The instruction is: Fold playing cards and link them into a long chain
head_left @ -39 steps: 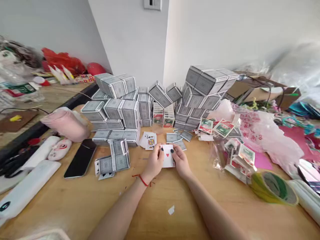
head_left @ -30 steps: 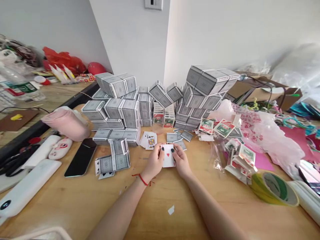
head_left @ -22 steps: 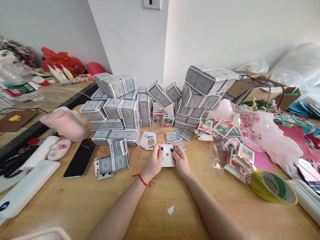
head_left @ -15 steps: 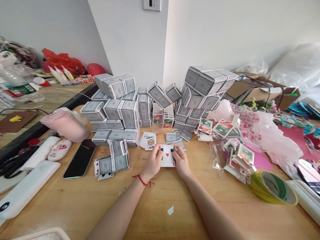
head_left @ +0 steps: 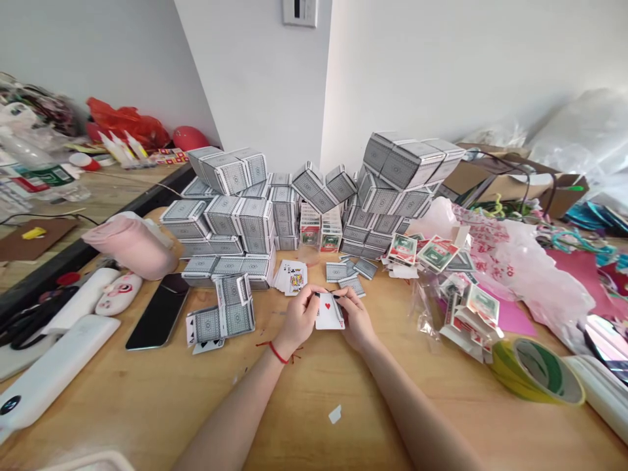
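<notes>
Between my two hands is an ace of hearts playing card (head_left: 328,317), face up. My left hand (head_left: 298,319) is closed on the card's left edge. My right hand (head_left: 357,319) pinches the right side, where a narrow strip of the card bends upward. A fanned pile of face-up cards (head_left: 296,278) with a king on top lies just beyond my left hand. Several face-down cards (head_left: 336,271) are scattered past the card I hold. To the left sits a small folded-card piece (head_left: 235,307) made of joined boxes.
Stacked grey card-back boxes (head_left: 252,222) stand at the back, with another stack (head_left: 407,160) to their right. A black phone (head_left: 157,314) lies left. Opened card boxes (head_left: 473,314), a tape roll (head_left: 534,369) and plastic bags (head_left: 534,261) lie right. A paper scrap (head_left: 335,413) is near the front.
The right edge of the ace of hearts now bends upward under my right fingers; before, the card looked flatter. My hands have barely shifted.
</notes>
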Available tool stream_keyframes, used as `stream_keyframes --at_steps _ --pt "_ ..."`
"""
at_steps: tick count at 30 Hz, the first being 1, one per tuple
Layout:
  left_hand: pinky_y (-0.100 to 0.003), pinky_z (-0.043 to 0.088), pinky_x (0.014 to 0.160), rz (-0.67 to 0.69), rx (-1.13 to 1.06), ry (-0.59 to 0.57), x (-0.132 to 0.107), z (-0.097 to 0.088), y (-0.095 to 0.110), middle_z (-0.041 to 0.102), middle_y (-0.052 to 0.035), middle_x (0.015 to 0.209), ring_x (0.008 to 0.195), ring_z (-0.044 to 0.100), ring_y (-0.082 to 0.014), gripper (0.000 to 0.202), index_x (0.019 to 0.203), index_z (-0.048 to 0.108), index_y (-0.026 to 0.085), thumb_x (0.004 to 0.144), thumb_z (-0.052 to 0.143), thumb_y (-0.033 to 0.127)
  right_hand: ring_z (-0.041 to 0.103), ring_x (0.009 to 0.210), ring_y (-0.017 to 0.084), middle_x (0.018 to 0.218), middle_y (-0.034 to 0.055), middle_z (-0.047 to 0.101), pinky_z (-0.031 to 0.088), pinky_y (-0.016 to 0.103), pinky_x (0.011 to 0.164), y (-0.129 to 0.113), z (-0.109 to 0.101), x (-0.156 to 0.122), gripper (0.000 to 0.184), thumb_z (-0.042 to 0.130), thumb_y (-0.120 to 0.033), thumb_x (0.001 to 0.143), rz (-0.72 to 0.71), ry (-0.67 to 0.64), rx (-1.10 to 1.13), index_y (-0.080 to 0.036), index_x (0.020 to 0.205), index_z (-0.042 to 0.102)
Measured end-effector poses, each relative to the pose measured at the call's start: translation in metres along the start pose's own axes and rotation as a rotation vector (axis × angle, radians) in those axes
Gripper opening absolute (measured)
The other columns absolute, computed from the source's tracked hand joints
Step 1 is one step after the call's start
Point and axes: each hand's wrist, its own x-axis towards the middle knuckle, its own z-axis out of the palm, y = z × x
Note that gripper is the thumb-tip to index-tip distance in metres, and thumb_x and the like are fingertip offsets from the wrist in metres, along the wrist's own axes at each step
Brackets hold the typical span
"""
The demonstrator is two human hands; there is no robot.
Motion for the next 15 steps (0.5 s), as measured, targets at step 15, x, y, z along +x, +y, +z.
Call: stream_keyframes --at_steps 15 --pt "-0.026 0.041 0.074 0.160 0.166 -0.222 0.004 -0.019 0.016 0.062 -0.0018 0.080 0.079 0.056 -0.0149 0.020 0.075 0.060 0.020 0.079 0.040 0.018 0.055 0.049 0.009 0.059 -0.0024 0.058 0.048 0.025 0.051 -0.009 -0.019 0.003 0.029 0.070 -0.036 0.063 0.235 -0.252 -0.103 -0.017 0.069 0.050"
